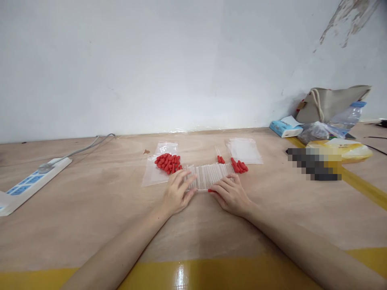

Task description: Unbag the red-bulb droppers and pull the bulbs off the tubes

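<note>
A thin clear tube (202, 191) lies crosswise between my hands, in front of a row of similar clear tubes (211, 174). My left hand (177, 192) has its thumb and fingers closed about the tube's left end. At the other end, my right hand (229, 195) pinches a small red rubber bulb (209, 190); how far the tube sits inside it is hidden. A heap of red rubber bulbs (167, 162) rests beyond my left hand on a clear plastic bag (152, 176). Past my right hand lie several more red bulbs (239, 166), and two red-ended tubes (221, 159).
Flat clear bags (246, 151) are stacked at the back right. Farther right are a blue tissue pack (286, 127), a beige bag (335, 104), a plastic bottle (350, 117) and a yellow packet (356, 152). A white power strip (36, 183) lies on the left.
</note>
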`<state>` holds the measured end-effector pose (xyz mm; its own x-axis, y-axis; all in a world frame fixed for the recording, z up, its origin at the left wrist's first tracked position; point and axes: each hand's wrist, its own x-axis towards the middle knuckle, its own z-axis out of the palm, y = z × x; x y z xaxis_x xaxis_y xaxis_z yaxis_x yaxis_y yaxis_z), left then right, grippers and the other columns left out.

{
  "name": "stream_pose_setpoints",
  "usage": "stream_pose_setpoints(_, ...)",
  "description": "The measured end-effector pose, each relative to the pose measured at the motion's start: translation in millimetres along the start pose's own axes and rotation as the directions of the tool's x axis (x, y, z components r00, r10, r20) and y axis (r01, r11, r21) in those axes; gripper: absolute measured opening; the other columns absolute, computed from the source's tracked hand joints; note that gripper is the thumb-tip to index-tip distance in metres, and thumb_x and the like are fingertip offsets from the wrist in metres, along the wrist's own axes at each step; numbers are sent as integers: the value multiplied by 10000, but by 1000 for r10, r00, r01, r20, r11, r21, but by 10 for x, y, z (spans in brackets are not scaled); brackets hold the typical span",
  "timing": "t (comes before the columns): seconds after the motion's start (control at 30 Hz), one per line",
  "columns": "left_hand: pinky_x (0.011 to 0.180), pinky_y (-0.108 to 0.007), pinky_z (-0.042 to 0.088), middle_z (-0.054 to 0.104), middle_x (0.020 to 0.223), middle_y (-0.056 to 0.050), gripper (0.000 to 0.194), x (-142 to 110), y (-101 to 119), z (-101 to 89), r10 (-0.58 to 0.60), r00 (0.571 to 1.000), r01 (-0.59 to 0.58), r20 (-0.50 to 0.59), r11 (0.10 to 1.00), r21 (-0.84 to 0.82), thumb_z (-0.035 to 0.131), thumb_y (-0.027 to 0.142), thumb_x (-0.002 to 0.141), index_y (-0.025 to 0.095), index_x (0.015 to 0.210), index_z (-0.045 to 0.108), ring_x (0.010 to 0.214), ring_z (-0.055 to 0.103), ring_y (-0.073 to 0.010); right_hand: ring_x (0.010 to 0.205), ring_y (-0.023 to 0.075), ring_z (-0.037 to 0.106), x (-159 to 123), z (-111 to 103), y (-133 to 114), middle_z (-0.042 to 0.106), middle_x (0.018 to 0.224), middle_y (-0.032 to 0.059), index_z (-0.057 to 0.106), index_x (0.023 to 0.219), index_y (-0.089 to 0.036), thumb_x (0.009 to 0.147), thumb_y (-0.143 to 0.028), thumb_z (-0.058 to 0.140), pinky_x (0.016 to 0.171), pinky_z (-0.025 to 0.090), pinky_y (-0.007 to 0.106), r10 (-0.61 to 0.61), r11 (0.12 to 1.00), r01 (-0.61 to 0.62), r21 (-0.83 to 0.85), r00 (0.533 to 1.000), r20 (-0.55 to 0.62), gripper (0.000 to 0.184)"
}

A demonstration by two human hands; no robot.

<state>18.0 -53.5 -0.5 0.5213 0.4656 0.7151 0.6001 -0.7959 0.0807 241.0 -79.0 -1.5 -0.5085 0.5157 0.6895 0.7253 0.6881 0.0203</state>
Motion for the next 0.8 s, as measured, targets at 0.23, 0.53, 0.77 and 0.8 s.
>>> stream_pose_setpoints(0.23, 830, -378, 346, 615, 714, 1, 144, 26, 80, 55, 117, 991, -120, 64, 992, 41, 555, 221, 806, 238, 933, 620, 770, 510, -149, 698, 115, 504, -11, 63, -25, 621, 715, -8, 597, 896, -206, 831, -207, 503, 806, 258, 326, 2, 1000, -3, -17, 999, -46, 114)
stream_pose_setpoints(0.53, 788, -376, 325, 614, 665, 7, 105, 42, 115, 3, 72, 995, -77, 72, 995, 68, 519, 212, 820, 220, 805, 623, 703, 492, -143, 641, 109, 454, -31, 58, -28, 551, 577, -25, 623, 758, -225, 840, -264, 506, 846, 230, 346, 12, 999, -13, -33, 999, -52, 148)
stream_pose_setpoints(0.77, 787, -374, 323, 614, 653, 14, 89, 8, 124, -26, 103, 992, -108, 74, 992, 61, 532, 209, 808, 225, 811, 620, 699, 476, -140, 614, 95, 446, -46, 25, -47, 536, 562, -40, 612, 736, -224, 836, -257, 512, 854, 234, 339, -25, 1000, 24, -11, 997, -77, 145)
stream_pose_setpoints(0.8, 786, -373, 323, 613, 648, 15, 91, 7, 126, -30, 106, 992, -111, 74, 992, 61, 530, 210, 809, 226, 810, 619, 697, 474, -140, 613, 94, 444, -46, 18, -50, 535, 563, -41, 610, 732, -225, 836, -256, 510, 857, 232, 340, -28, 1000, 27, -9, 997, -77, 148)
